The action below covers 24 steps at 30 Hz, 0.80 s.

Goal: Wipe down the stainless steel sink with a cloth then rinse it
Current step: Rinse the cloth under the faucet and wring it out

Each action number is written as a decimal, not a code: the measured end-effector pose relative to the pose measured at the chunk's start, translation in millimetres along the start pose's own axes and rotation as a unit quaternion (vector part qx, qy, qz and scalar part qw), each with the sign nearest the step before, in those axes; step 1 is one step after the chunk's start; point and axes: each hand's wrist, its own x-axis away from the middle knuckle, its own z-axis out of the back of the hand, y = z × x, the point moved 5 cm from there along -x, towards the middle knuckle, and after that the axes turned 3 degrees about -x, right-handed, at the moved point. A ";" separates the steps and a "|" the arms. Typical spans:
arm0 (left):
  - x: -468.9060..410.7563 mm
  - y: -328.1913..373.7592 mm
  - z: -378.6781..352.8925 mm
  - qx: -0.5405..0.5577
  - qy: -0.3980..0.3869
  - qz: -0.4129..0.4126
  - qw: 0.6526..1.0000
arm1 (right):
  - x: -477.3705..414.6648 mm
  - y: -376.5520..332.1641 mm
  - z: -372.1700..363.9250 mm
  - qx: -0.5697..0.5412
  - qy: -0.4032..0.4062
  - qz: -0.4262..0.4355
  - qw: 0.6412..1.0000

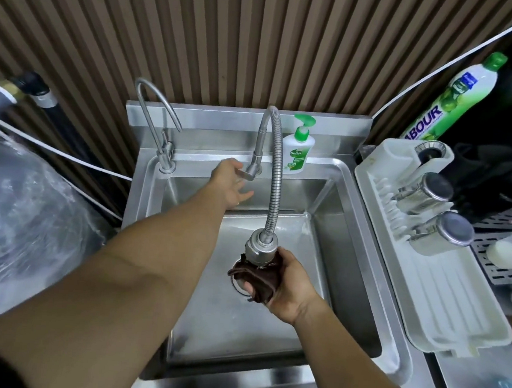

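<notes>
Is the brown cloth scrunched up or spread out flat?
Scrunched up. The right hand grips the brown cloth in a crumpled bunch, with folds sticking out, right under the faucet's spray head.

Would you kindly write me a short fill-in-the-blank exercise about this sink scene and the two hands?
1. The right hand grips a dark brown ____ just under the spray head.
2. The left hand touches the faucet lever and holds ____.
3. The soap bottle on the back ledge has a ____ pump top.
4. The white rack sits on the ____ side of the sink.

Missing words: cloth; nothing; green; right.
</notes>
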 end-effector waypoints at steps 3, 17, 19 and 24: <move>-6.4 0.5 6.1 -0.022 0.029 -0.021 0.999 | -7.3 -0.9 -1.0 -0.006 -0.004 -0.005 1.000; 34.1 -14.1 26.3 -0.616 -0.053 -0.235 0.750 | -0.8 -1.3 0.4 -0.007 -0.014 -0.016 1.000; 57.9 -39.9 48.3 -0.671 -0.130 -0.180 0.707 | 1.2 -0.2 2.6 0.003 -0.010 -0.023 1.000; 128.2 -123.9 70.0 -0.719 -0.241 -0.165 0.631 | 7.7 22.7 4.5 0.054 -0.005 -0.029 0.998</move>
